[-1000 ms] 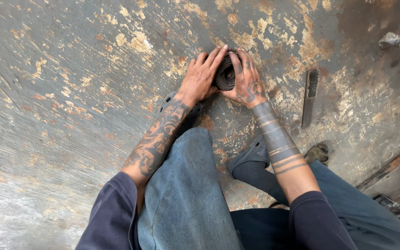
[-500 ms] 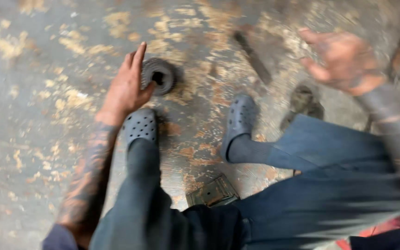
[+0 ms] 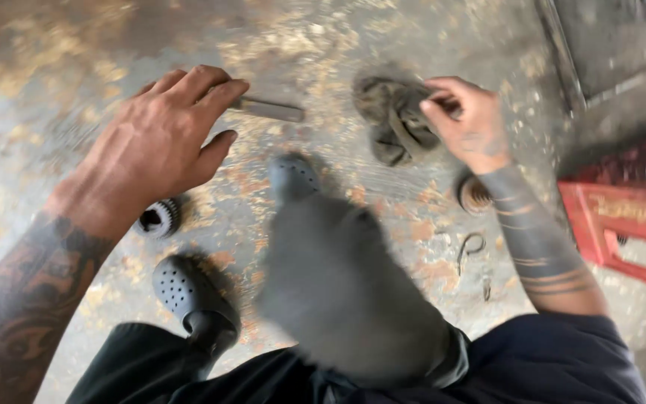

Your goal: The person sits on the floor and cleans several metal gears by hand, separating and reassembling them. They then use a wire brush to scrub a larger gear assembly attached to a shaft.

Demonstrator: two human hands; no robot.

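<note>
My left hand (image 3: 160,146) hovers over the floor with its fingers apart, its fingertips close to one end of a dark metal tool (image 3: 267,110) lying flat. A round toothed gear (image 3: 158,218) sits on the floor just below that hand, apart from it. My right hand (image 3: 466,123) is closed on a dirty grey rag (image 3: 393,120) and pinches it at its right side. A small ribbed round part (image 3: 475,194) lies under my right wrist.
My two grey clogs (image 3: 182,290) (image 3: 293,176) rest on the stained, flaking floor. A red plastic crate (image 3: 626,213) stands at the right. A small metal hook (image 3: 469,247) lies near my right forearm. A metal frame edge (image 3: 562,52) runs along the upper right.
Both hands left the gear, which now lies alone on the floor. My right hand swung right and took hold of the rag. My view turned towards the right.
</note>
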